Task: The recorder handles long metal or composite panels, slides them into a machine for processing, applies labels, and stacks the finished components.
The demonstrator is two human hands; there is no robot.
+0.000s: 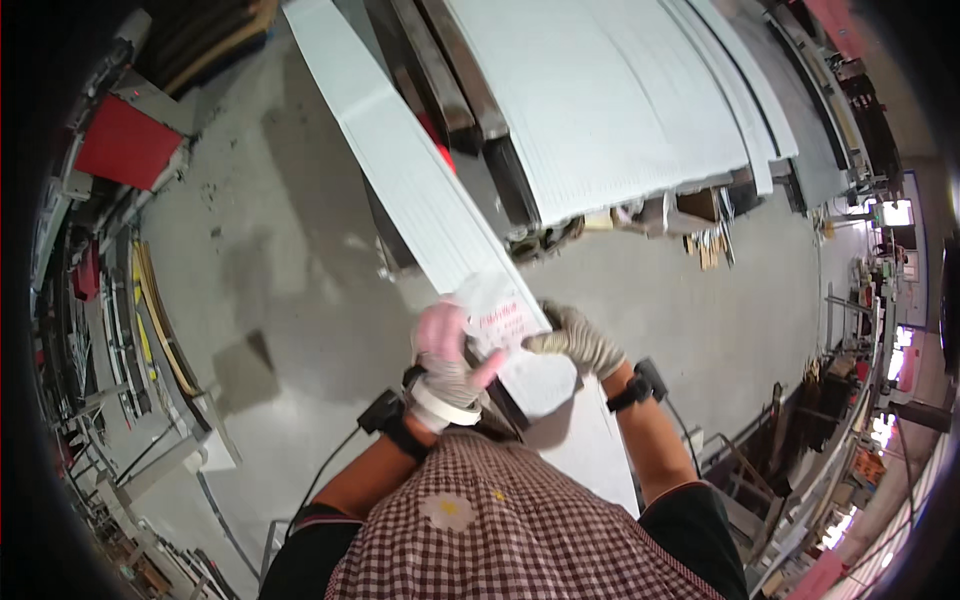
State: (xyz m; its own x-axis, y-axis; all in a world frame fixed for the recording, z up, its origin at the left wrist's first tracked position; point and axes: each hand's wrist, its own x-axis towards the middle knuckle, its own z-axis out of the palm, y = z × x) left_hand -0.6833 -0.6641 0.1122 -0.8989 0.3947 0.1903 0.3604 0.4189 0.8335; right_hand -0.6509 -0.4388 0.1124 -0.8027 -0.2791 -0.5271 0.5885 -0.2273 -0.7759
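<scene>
Here's the white sheet [503, 318] with red handwriting, lying over the near part of a long white panel [400, 145], right in front of the person's apron [480, 520]. The left hand [445, 350], in a pink-tipped glove and blurred, is at the sheet's left side: fingers together, thumb spread well away from them, no firm hold to be seen. Over on the other side, the right hand [582, 340], in a pale glove, has its fingers bent at the right edge, thumb pointing in across it; whether they pinch anything, I can't tell. Each wrist wears a black band. Further out, a broad white stack [600, 110] sits beyond the panel, pale offcuts [710, 248] below it, grey floor [670, 300] around, and a red board [130, 142] at far left.
</scene>
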